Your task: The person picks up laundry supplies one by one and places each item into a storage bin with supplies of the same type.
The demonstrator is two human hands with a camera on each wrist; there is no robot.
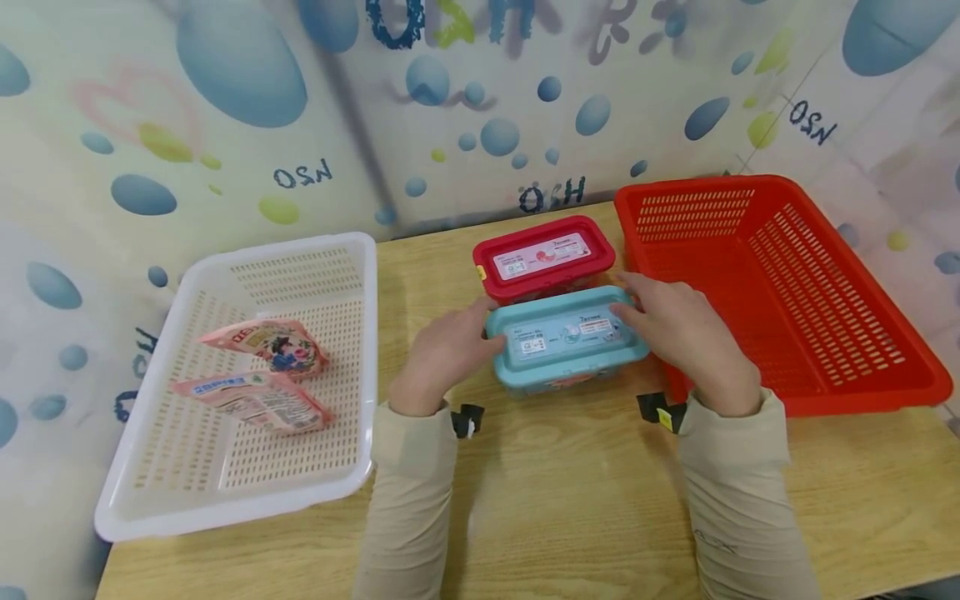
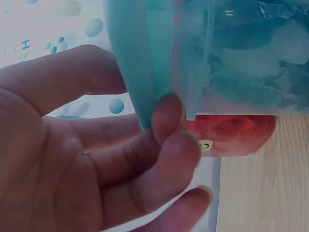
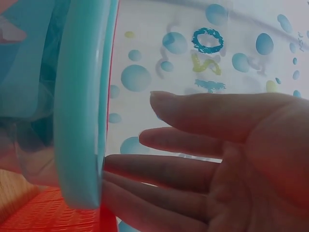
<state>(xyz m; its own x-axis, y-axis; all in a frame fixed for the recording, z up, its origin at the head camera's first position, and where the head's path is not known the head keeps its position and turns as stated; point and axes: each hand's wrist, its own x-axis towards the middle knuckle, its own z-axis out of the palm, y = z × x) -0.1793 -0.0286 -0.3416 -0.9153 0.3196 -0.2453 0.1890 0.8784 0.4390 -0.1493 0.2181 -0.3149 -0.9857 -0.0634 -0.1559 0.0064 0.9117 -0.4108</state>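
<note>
A clear plastic box with a light blue lid [image 1: 573, 335] stands on the table between both hands, its lid on. My left hand [image 1: 453, 350] pinches the lid's left end, thumb over the top and fingers curled at the rim in the left wrist view. Straight fingers of my right hand [image 1: 678, 333] touch the lid's right edge [image 3: 79, 106], with the thumb apart from it. Through the box's wall [image 2: 260, 63], wrapped pieces show. Directly behind sits a similar box with a red lid [image 1: 543, 257].
On the left, a white plastic basket [image 1: 367, 333] holds two pink printed packets [image 1: 281, 346]. A red plastic basket [image 1: 795, 333] stands at the right, close to the right hand. Behind the wooden table [image 1: 555, 517] rises a wall [image 1: 465, 192] with blue drop patterns.
</note>
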